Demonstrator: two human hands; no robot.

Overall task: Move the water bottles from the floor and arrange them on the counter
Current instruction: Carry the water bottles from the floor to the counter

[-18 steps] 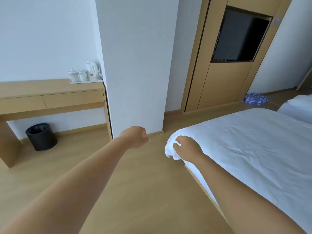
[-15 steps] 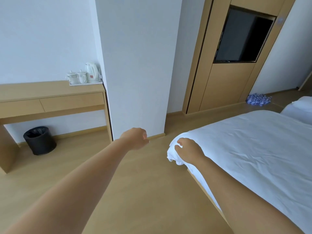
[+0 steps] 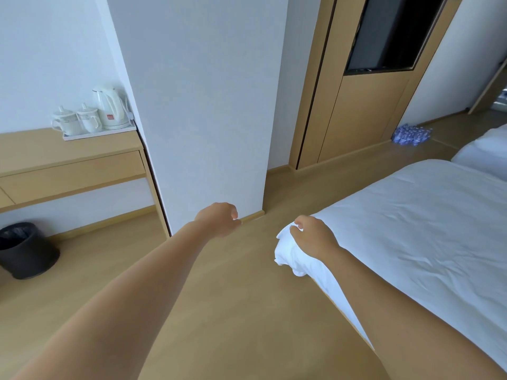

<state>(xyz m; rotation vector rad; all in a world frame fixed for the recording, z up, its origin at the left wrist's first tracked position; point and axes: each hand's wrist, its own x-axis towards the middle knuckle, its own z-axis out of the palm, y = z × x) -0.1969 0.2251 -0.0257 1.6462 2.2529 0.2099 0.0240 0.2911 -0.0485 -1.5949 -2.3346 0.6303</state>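
Water bottles (image 3: 411, 135): a blue cluster on the floor at upper right, against the wooden TV panel (image 3: 365, 116); too small to tell how they lie or point.
Counter (image 3: 55, 152): far left, kettle tray (image 3: 98, 134) at its right end.
Left hand (image 3: 218, 219): fingers loosely curled, holding nothing.
Right hand (image 3: 312, 237): curled too, empty, over the bed corner (image 3: 290, 250); contact unclear.
Why: likely just walking over, arms free.
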